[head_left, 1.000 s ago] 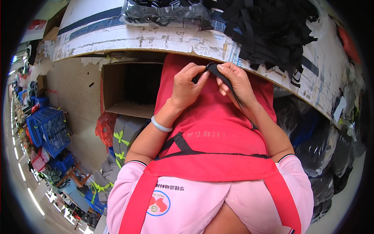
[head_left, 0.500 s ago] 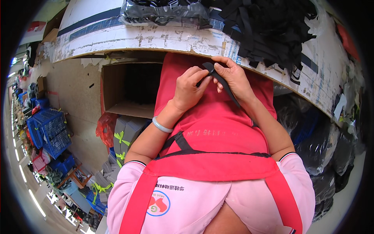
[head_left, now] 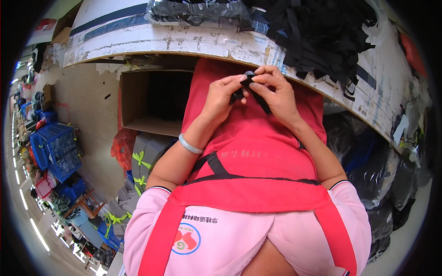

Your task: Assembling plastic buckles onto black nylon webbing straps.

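Observation:
Over my lap, above a red apron, both hands work on a black strap. My left hand pinches the strap's upper end between thumb and fingers; a small dark piece, too hidden to name, shows beneath those fingers. My right hand is closed on the same strap just beside the left. From under its fingers the strap's tail hangs down toward the apron. A pile of similar black straps lies on the white worktable beyond my right hand.
A clear plastic bag of black pieces lies on the table's far side. Below the table edge, an open cardboard box stands left of my lap. Blue crates stand farther left. Plastic-wrapped dark bundles are stacked at the right.
The strap's upper end is now bent over between my fingertips, and its tail shows less. My hands have stayed in nearly the same place, the right fingers bending more.

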Action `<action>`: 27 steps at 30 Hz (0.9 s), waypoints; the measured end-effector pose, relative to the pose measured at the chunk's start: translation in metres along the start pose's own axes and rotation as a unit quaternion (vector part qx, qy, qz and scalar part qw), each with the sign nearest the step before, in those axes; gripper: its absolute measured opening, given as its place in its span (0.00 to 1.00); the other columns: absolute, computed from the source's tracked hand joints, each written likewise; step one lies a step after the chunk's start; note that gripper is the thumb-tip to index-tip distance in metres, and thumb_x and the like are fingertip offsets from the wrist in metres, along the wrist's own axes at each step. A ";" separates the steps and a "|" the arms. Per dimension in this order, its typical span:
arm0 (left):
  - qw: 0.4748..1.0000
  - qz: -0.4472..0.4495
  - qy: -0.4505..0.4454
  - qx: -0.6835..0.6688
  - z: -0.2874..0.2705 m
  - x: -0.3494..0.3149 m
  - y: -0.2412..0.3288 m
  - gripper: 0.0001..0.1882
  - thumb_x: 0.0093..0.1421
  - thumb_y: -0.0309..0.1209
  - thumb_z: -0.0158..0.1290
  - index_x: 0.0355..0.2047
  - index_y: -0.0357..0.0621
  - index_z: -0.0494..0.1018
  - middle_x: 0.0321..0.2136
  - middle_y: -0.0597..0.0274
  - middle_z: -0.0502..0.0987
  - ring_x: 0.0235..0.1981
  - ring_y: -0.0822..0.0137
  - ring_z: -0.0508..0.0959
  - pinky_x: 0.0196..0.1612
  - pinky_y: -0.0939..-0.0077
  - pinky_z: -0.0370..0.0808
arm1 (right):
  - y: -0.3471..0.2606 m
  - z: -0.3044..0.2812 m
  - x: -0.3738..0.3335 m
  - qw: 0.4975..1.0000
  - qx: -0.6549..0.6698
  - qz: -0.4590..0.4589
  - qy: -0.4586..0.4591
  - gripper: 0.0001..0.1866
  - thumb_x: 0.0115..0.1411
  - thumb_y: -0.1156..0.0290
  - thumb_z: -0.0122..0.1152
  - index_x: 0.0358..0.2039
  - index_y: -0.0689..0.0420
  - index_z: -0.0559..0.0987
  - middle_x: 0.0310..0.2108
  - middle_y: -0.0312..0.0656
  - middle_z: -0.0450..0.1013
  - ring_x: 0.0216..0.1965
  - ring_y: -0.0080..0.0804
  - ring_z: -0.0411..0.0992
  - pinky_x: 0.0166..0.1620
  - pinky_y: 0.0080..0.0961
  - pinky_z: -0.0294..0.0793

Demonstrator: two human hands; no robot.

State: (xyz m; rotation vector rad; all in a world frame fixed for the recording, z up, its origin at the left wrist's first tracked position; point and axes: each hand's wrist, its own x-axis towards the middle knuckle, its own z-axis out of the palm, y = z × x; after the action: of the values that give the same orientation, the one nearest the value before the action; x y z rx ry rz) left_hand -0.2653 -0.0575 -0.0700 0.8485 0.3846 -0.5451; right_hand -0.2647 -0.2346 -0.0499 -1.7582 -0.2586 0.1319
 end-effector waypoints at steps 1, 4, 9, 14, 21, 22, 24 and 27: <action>0.999 0.015 0.032 0.026 0.004 -0.002 0.003 0.14 0.61 0.30 0.56 0.43 0.31 0.75 0.28 0.58 0.78 0.24 0.72 0.76 0.24 0.80 0.75 | -0.012 0.000 0.000 1.000 0.000 0.002 -0.005 0.09 0.58 0.76 0.63 0.39 0.62 0.77 0.44 0.36 0.67 0.37 0.18 0.69 0.37 0.13 0.70; 0.993 0.087 0.027 0.079 0.009 -0.003 0.008 0.13 0.61 0.29 0.56 0.41 0.31 0.76 0.30 0.57 0.79 0.24 0.72 0.77 0.24 0.80 0.76 | -0.050 -0.008 -0.004 0.978 0.204 0.034 0.034 0.06 0.60 0.76 0.60 0.38 0.61 0.77 0.32 0.36 0.73 0.26 0.16 0.69 0.29 0.10 0.70; 0.975 0.162 0.064 0.142 0.015 -0.006 0.005 0.11 0.60 0.27 0.56 0.40 0.33 0.77 0.30 0.61 0.79 0.26 0.75 0.77 0.26 0.82 0.76 | -0.038 -0.013 -0.001 0.951 0.188 0.242 -0.046 0.07 0.63 0.71 0.58 0.32 0.62 0.77 0.23 0.34 0.75 0.18 0.12 0.67 0.21 0.10 0.69; 0.961 0.203 0.061 0.177 0.014 -0.008 -0.006 0.09 0.60 0.26 0.57 0.40 0.35 0.78 0.28 0.65 0.78 0.26 0.78 0.75 0.27 0.84 0.75 | -0.026 -0.009 -0.008 0.934 0.181 0.309 -0.028 0.09 0.62 0.69 0.59 0.28 0.59 0.75 0.22 0.34 0.73 0.16 0.13 0.67 0.18 0.11 0.68; 0.946 0.233 0.058 0.219 0.016 -0.010 -0.006 0.07 0.59 0.23 0.56 0.38 0.37 0.77 0.29 0.67 0.78 0.29 0.78 0.75 0.32 0.85 0.73 | -0.024 -0.010 -0.003 0.935 0.155 0.318 -0.029 0.09 0.62 0.68 0.59 0.26 0.58 0.74 0.19 0.32 0.71 0.15 0.13 0.67 0.17 0.12 0.67; 0.946 0.233 0.057 0.220 0.015 -0.009 -0.009 0.07 0.59 0.23 0.56 0.38 0.37 0.77 0.29 0.67 0.78 0.29 0.78 0.75 0.32 0.85 0.73 | -0.021 -0.009 -0.004 0.933 0.176 0.315 -0.020 0.09 0.62 0.68 0.58 0.28 0.58 0.74 0.20 0.32 0.72 0.16 0.14 0.67 0.18 0.12 0.68; 0.894 0.324 0.039 0.308 0.014 -0.007 -0.013 0.08 0.58 0.21 0.57 0.38 0.38 0.77 0.32 0.65 0.76 0.32 0.76 0.75 0.33 0.84 0.72 | -0.016 -0.005 -0.005 0.930 0.197 0.311 -0.010 0.08 0.62 0.68 0.58 0.29 0.58 0.74 0.21 0.33 0.72 0.16 0.14 0.68 0.19 0.12 0.69; 0.890 0.349 0.044 0.289 0.013 -0.007 -0.010 0.08 0.56 0.19 0.57 0.38 0.38 0.77 0.34 0.63 0.73 0.34 0.74 0.74 0.34 0.84 0.72 | -0.014 0.001 -0.004 0.931 0.269 0.245 0.026 0.07 0.64 0.68 0.57 0.35 0.59 0.74 0.24 0.34 0.72 0.19 0.15 0.69 0.23 0.12 0.72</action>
State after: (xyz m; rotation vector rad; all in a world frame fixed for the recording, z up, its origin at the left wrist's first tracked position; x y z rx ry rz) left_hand -0.2756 -0.0712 -0.0642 1.5037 -0.0342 0.0727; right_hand -0.2705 -0.2317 -0.0364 -1.2412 0.2482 0.4719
